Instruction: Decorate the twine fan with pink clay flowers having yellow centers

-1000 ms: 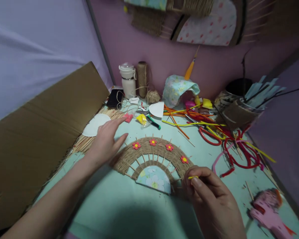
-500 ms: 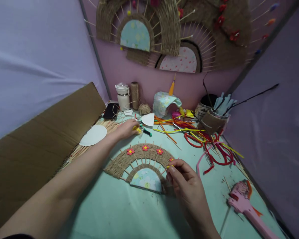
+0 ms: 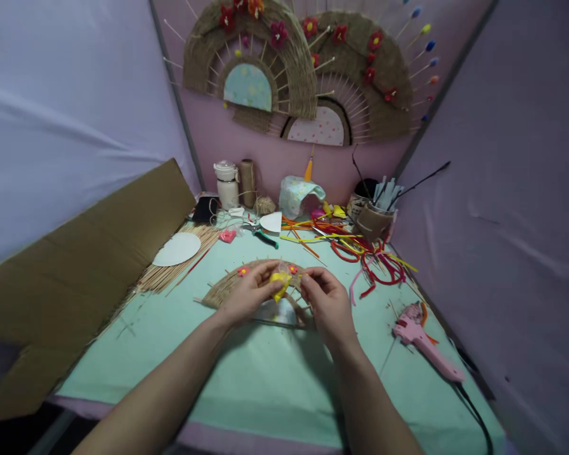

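My left hand is closed on a small yellow clay packet in clear plastic. Facing it, my right hand is pinched at the fingertips, with a tiny bit of yellow showing between thumb and forefinger. Both hands are over a half-round woven twine fan that lies on the table. Red flowers with yellow middles sit along its band. Its floral cloth centre is partly covered by the hands.
A pink glue gun lies at the right. Behind are green-handled pliers, a pink packet, red-handled scissors, coloured pipe cleaners and a white bottle. A cardboard sheet stands at the left.
My left hand has come back from the far side of the table with the yellow packet, up beside my right hand. The head view has shifted, showing more of the wall and table.
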`<control>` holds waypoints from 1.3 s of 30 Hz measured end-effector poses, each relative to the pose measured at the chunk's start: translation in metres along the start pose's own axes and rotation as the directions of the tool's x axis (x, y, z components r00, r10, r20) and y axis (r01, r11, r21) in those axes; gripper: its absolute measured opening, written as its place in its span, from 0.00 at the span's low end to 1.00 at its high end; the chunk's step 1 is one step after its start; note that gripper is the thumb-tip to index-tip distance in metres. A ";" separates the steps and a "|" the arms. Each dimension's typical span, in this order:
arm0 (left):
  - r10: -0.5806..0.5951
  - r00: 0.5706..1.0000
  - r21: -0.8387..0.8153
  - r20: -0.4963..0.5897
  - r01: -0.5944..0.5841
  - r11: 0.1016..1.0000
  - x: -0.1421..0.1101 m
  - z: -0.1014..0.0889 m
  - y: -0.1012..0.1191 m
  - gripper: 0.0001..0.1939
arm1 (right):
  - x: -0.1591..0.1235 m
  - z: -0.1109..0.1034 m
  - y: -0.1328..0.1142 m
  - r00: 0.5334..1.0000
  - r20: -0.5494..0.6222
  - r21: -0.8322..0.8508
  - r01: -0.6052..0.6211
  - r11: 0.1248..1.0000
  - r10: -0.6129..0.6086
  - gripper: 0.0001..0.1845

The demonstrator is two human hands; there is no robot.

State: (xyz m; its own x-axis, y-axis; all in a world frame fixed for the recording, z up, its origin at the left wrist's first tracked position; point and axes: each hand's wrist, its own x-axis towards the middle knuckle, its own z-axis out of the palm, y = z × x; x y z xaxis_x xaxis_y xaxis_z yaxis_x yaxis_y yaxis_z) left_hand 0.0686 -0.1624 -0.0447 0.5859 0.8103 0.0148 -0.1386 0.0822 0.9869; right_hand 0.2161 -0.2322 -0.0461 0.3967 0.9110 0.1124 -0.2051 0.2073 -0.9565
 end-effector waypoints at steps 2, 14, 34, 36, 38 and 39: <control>-0.047 0.999 -0.131 0.000 0.047 0.990 -0.006 0.008 -0.008 0.29 | 0.001 0.001 0.002 1.000 0.008 0.006 0.028 1.000 -0.028 0.10; 0.376 0.913 0.367 -0.155 -0.300 0.881 -0.019 0.009 -0.009 0.20 | -0.003 0.007 0.000 0.980 0.112 -0.059 0.169 0.984 -0.162 0.10; 0.643 0.764 0.775 0.052 -0.437 0.456 -0.011 0.000 -0.032 0.12 | -0.008 0.005 0.008 0.868 0.312 -0.526 0.496 0.690 -0.386 0.07; 0.651 0.757 0.781 0.054 -0.439 0.445 -0.012 0.002 -0.035 0.12 | -0.008 0.004 0.007 0.874 0.285 -0.555 0.486 0.676 -0.394 0.05; 0.651 0.758 0.791 0.053 -0.429 0.435 -0.013 0.004 -0.037 0.12 | -0.007 0.003 0.007 0.874 0.280 -0.565 0.485 0.667 -0.397 0.05; 0.646 0.761 0.797 0.051 -0.421 0.433 -0.013 0.006 -0.038 0.12 | -0.007 0.002 0.007 0.870 0.293 -0.563 0.491 0.664 -0.396 0.05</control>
State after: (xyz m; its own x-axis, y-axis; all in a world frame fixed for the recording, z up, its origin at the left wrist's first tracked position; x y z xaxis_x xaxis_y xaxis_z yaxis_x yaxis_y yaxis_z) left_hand 0.0707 -0.1791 -0.0812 0.3969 0.6405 0.6574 0.3301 -0.7680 0.5489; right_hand 0.2098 -0.2361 -0.0532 0.1643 0.8154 0.5551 0.5624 0.3849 -0.7319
